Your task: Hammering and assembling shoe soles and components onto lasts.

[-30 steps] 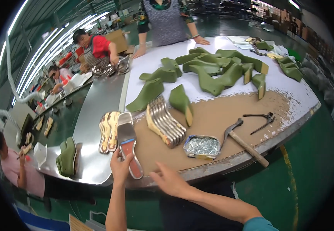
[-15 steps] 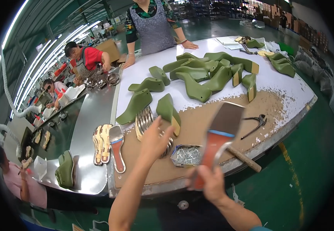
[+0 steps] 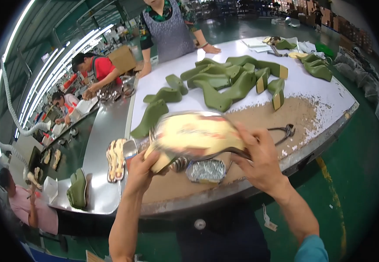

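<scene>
One cream-faced sole piece point(image 3: 196, 133), blurred, is held above the near part of the worktop point(image 3: 167, 196), grasped by the fingers of both the left hand point(image 3: 140, 172) and the right hand point(image 3: 261, 161). Green lasts point(image 3: 218, 83) are heaped toward the far edge and pale sole pieces point(image 3: 116, 160) are left just beyond the left edge, apparently unhandled; what is finished cannot be told.

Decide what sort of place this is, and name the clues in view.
Most likely a shoe factory: green foot-shaped forms lie heaped on the table, pale sole-shaped pieces lie at left, and a co-worker in red works nearby.
</scene>
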Demonstrator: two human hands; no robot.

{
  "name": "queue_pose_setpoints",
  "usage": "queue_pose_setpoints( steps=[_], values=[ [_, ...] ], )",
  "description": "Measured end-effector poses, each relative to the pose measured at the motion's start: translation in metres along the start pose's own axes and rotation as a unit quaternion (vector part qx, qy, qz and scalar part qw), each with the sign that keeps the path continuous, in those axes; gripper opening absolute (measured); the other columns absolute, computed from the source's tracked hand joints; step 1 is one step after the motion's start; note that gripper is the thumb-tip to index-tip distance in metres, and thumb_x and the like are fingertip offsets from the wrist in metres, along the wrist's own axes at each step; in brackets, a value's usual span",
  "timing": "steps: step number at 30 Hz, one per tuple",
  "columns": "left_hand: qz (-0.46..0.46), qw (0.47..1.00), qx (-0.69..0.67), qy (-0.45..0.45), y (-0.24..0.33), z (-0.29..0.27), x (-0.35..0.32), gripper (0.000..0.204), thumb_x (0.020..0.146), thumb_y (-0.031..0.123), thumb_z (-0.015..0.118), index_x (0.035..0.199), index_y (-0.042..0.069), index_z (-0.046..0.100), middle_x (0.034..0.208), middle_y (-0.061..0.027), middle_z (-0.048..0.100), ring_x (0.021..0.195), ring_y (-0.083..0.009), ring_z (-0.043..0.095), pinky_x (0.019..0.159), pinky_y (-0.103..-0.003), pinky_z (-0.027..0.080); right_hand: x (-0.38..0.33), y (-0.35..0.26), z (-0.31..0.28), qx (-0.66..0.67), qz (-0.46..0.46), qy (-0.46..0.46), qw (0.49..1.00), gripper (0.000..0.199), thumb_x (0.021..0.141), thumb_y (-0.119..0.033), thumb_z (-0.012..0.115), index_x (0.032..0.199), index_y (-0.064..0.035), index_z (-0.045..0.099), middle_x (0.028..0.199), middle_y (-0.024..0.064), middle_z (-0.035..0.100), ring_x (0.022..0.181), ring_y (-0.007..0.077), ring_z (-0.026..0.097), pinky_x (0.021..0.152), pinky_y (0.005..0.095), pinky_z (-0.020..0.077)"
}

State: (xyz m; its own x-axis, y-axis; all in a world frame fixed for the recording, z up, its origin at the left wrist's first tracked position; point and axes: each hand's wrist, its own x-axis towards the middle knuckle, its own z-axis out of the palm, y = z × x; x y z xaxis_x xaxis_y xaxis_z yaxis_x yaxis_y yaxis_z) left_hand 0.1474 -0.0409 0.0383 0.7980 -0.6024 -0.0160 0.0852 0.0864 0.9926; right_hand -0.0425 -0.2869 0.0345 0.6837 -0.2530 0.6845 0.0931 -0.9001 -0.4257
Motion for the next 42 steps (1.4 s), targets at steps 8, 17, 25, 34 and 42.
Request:
queue_pose_setpoints(
  steps=[8, 17, 25, 34, 42],
  values=[
    [-0.04, 0.999, -0.005, 0.012, 0.031, -0.041, -0.147, 0.031, 0.084, 0.005, 0.068, 0.111, -0.009, 0.061, 0.098, -0.0104, 0.069, 0.086, -0.013, 0.067, 0.075, -0.025, 0.054, 0.004, -0.042, 0.035, 0.077, -0.252, -0.153, 0.953, 0.072, 0.073, -0.018, 0.076, 0.139, -0.0235, 0.046, 0.106, 0.017, 0.057, 0.096, 0.035, 0.059, 0.084, 0.0416, 0.0507],
    [0.026, 0.957, 0.118, 0.263, -0.008, -0.079, -0.173, 0.06, 0.104, 0.043, 0.029, 0.116, -0.007, 0.06, 0.1, -0.0138, 0.068, 0.095, -0.0203, 0.066, 0.085, -0.03, 0.05, -0.077, -0.081, 0.066, 0.143, -0.15, -0.305, 0.93, 0.064, 0.068, -0.023, 0.082, 0.117, 0.0012, 0.049, 0.096, 0.0163, 0.056, 0.088, 0.0335, 0.059, 0.078, 0.042, 0.0488],
    [0.157, 0.903, 0.399, -0.036, -0.038, 0.02, -0.047, 0.023, 0.092, 0.008, 0.056, 0.111, -0.001, 0.066, 0.105, -0.016, 0.069, 0.093, -0.0249, 0.067, 0.083, -0.034, 0.053, -0.111, -0.083, 0.092, 0.099, -0.104, -0.323, 0.935, 0.066, 0.065, -0.017, 0.081, 0.119, 0.0003, 0.047, 0.096, 0.0142, 0.054, 0.086, 0.0322, 0.056, 0.076, 0.0404, 0.0472],
    [0.099, 0.777, 0.62, -0.043, -0.111, 0.088, 0.067, 0.019, 0.068, 0.019, 0.072, 0.083, 0.008, 0.074, 0.087, -0.0171, 0.071, 0.085, -0.0312, 0.069, 0.077, -0.041, 0.056, -0.109, -0.092, 0.087, 0.087, -0.088, -0.324, 0.938, 0.068, 0.061, -0.013, 0.083, 0.117, -0.0002, 0.048, 0.091, 0.0146, 0.054, 0.083, 0.0336, 0.055, 0.072, 0.0427, 0.0467],
    [0.108, 0.864, 0.49, -0.03, -0.1, 0.075, 0.053, 0.017, 0.077, 0.012, 0.068, 0.091, 0.005, 0.075, 0.084, -0.0178, 0.07, 0.084, -0.0322, 0.069, 0.08, -0.04, 0.055, -0.106, -0.096, 0.088, 0.088, -0.093, -0.32, 0.939, 0.068, 0.058, -0.01, 0.084, 0.116, 0.0014, 0.05, 0.092, 0.0142, 0.054, 0.081, 0.0319, 0.055, 0.071, 0.041, 0.0471]
  ],
)
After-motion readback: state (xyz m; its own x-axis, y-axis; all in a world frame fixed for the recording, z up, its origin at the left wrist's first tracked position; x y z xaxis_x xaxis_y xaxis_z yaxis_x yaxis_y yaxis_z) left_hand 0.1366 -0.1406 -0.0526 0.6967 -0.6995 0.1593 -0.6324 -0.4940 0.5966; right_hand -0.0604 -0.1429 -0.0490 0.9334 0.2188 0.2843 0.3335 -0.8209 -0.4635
